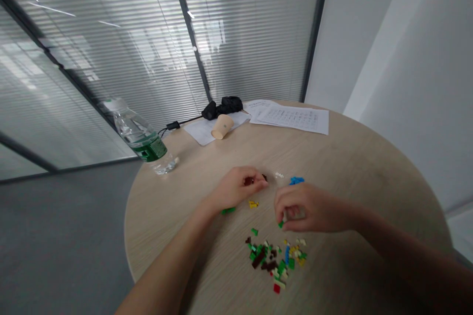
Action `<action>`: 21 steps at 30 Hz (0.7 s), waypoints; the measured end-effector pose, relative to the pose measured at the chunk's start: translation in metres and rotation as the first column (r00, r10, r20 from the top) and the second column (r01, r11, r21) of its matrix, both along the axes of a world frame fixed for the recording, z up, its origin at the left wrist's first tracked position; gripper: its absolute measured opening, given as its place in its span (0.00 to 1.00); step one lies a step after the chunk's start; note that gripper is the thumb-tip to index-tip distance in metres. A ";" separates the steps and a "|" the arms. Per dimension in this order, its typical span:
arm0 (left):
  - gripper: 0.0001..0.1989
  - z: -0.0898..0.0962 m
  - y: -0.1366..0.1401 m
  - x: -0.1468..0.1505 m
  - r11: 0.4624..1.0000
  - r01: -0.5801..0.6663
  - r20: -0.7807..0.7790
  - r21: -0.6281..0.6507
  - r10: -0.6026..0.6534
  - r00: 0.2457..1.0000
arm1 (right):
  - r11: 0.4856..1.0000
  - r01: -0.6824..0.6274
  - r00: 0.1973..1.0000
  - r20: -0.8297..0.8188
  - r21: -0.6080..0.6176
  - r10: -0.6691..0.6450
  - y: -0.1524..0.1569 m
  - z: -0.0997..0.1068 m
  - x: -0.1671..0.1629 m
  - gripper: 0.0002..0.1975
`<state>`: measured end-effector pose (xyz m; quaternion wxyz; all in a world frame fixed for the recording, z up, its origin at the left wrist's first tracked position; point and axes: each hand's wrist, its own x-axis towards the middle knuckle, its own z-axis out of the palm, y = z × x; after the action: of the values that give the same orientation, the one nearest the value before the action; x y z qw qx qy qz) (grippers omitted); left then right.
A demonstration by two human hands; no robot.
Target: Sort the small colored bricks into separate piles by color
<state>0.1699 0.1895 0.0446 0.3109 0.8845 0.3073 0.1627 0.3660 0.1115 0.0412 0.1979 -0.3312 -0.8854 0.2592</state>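
My left hand (pixel 238 188) rests low over the table with its fingers curled. A dark brown toy brick (pixel 264 177) shows at its fingertips, and more dark brown shows behind the thumb, partly hidden. Between thumb and finger, my right hand (pixel 306 206) pinches a small green toy brick (pixel 281 224). Just below lies a mixed heap of small toy bricks (pixel 273 261) in green, brown, yellow, cream, blue and red. Small groups sit around the hands: yellow bricks (pixel 253 204), green bricks (pixel 228 210) beside the left wrist, white bricks (pixel 279 175) and blue bricks (pixel 296 180).
On the round wooden table (pixel 158 226) a clear water bottle (pixel 142 138) stands at the left edge. Toward the back are a tipped paper cup (pixel 222 127), a black bundle (pixel 229 105) with a cable, and printed sheets (pixel 295 118). Blinds-covered glass (pixel 251 34) rises behind.
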 end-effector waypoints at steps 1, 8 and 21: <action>0.13 0.000 -0.002 0.001 0.994 0.067 0.031 -0.085 -0.065 0.997 | 0.997 0.056 0.998 -0.024 0.049 -0.055 0.002 0.000 0.001 0.03; 0.13 -0.001 -0.008 0.008 0.907 0.260 0.175 -0.332 -0.212 0.962 | 0.940 0.233 0.962 -0.199 0.249 -0.186 0.005 0.002 0.002 0.02; 0.14 -0.005 -0.007 0.010 0.907 0.229 0.207 -0.355 -0.163 0.965 | 0.903 0.325 0.938 -0.216 0.281 -0.270 0.007 -0.003 0.001 0.03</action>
<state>0.1797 0.1823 0.0397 0.5146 0.8176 0.2139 0.1446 0.3666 0.1183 0.0381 0.3608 -0.4037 -0.8335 0.1100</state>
